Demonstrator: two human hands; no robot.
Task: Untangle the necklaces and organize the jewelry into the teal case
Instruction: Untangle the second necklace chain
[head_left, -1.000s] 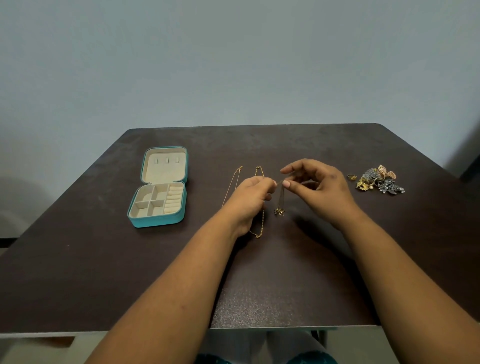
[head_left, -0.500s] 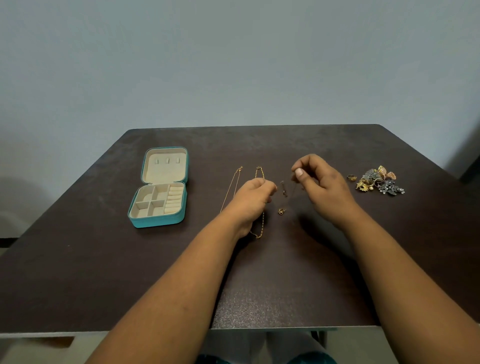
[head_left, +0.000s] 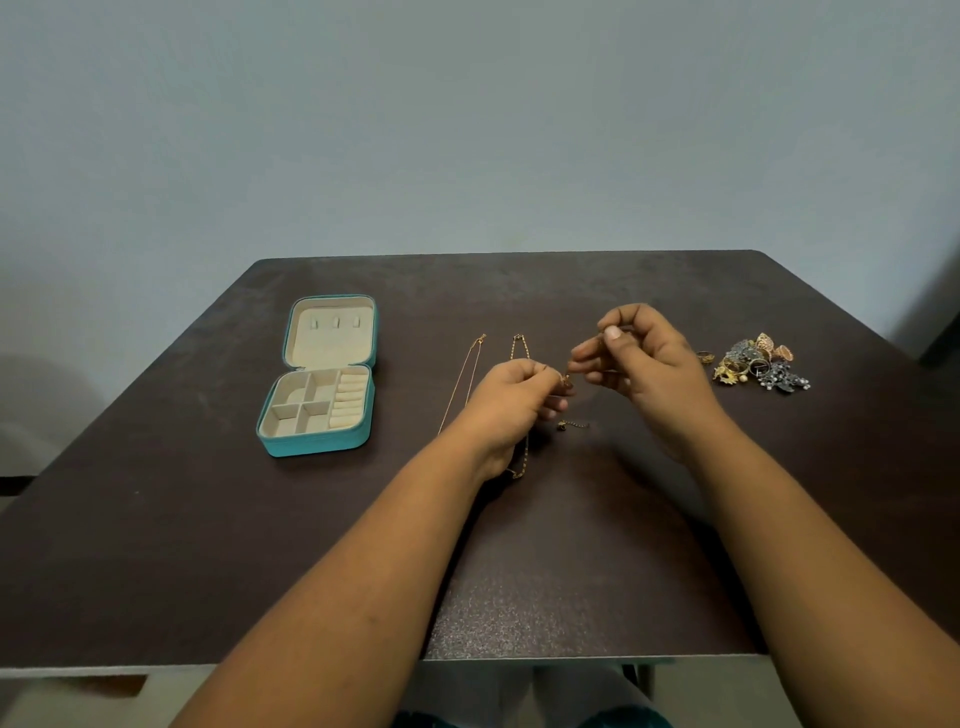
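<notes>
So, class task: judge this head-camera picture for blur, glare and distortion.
Head view: wide-angle bending curves the table edges; a soft sheen lies on its near surface; the right hand is slightly motion-blurred; the chain it pinches is too thin to resolve; the teal case stays sharp.

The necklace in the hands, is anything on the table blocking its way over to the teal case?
Two other necklaces lie stretched on the table between the hands and the teal case. They lie flat, so the held necklace could probably pass above them.
</notes>
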